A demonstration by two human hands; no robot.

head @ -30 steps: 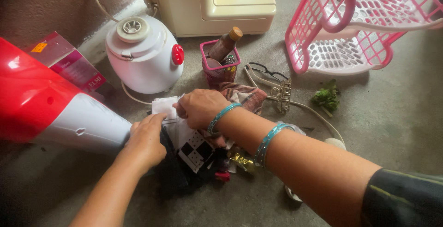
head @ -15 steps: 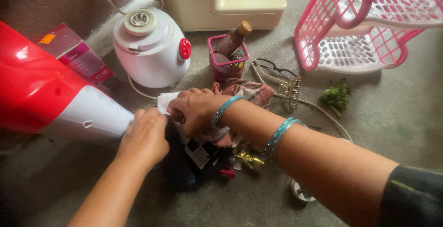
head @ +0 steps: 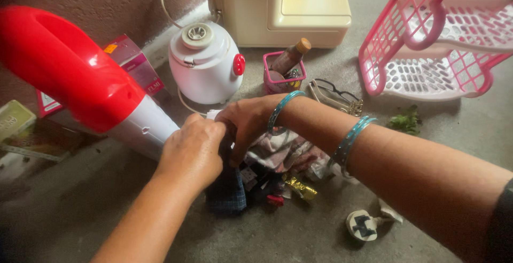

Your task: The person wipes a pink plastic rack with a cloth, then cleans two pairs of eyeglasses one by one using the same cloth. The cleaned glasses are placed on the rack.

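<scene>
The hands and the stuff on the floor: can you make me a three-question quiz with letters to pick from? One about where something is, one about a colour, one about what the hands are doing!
1. Where is the brown bottle?
A. In the small pink basket
B. On the cream machine
C. Under the red appliance

2. What colour is the knob on the white blender base?
A. Blue
B. Red
C. Green

3. What are the left hand and right hand doing?
A. Resting flat on bare floor
B. Lifting the pink rack
C. Gripping the heap of cloth scraps together

Answers: 1 A, the bottle stands tilted inside the small basket. 2 B, the round knob on its side is red. 3 C, both hands close on cloth at the heap's left end.
</scene>
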